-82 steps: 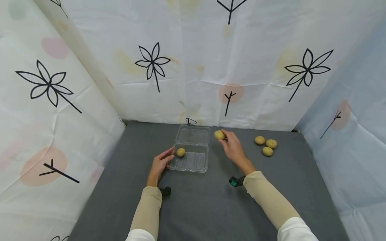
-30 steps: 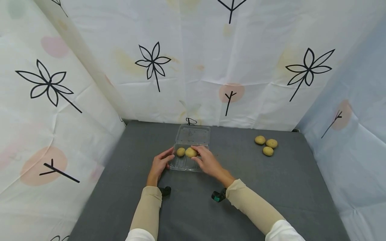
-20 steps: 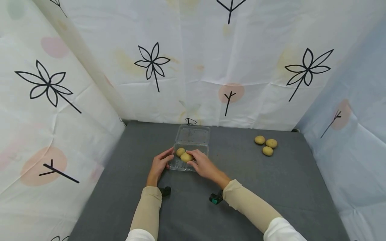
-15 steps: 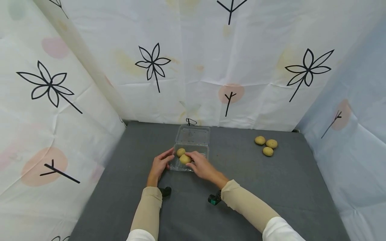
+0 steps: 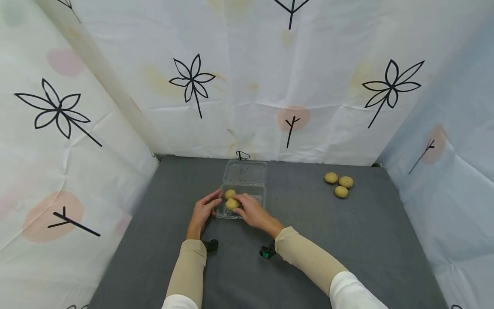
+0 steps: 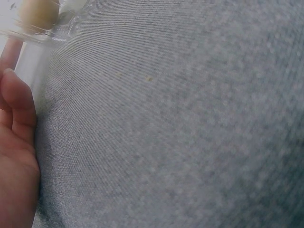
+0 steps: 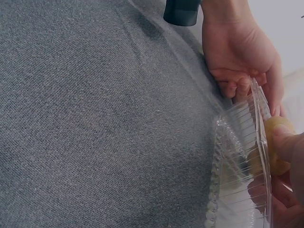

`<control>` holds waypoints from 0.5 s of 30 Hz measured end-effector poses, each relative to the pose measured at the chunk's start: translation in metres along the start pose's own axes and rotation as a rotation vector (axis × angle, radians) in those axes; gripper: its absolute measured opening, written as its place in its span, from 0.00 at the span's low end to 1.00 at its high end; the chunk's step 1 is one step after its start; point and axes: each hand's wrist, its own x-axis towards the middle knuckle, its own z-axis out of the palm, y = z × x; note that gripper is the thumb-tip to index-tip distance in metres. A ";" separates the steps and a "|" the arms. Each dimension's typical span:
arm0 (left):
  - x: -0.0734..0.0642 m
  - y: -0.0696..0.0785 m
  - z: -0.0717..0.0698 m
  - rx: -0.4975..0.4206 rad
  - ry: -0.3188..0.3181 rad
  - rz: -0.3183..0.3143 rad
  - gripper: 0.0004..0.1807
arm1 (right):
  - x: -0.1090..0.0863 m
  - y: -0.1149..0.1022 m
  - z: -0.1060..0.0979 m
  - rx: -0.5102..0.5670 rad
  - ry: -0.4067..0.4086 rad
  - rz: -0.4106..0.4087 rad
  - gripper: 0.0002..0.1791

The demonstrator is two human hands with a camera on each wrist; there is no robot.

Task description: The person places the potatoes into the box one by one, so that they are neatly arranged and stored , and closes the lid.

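Observation:
A clear plastic clamshell container (image 5: 252, 189) lies on the table with its lid folded back. Inside it, at the left, is a potato (image 5: 230, 194). My right hand (image 5: 252, 211) pinches a second potato (image 5: 232, 204) between thumb and fingers, low in the container, right in front of the first one. At the container's left wall, my left hand (image 5: 202, 211) holds the edge; in the right wrist view some of its fingers (image 7: 232, 88) curl against the outside of the wall. The left wrist view catches only part of this hand and one corner of the container.
Three more potatoes (image 5: 341, 192) lie grouped at the back right of the grey table (image 5: 308, 206). Patterned white cloth (image 5: 247, 86) hangs behind the table and along both sides.
My right hand has carried its potato leftward from beside the container, down into it, next to the first potato. The left hand has stayed at the left wall.

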 end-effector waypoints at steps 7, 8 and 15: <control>0.001 0.000 -0.002 -0.009 -0.015 0.008 0.24 | 0.003 0.002 0.005 -0.052 -0.013 -0.002 0.27; 0.001 0.000 -0.002 -0.009 -0.015 0.007 0.24 | 0.003 0.002 0.005 -0.063 -0.015 -0.004 0.27; -0.003 0.008 -0.003 -0.020 -0.040 -0.024 0.23 | 0.000 0.001 0.008 -0.070 -0.017 -0.006 0.27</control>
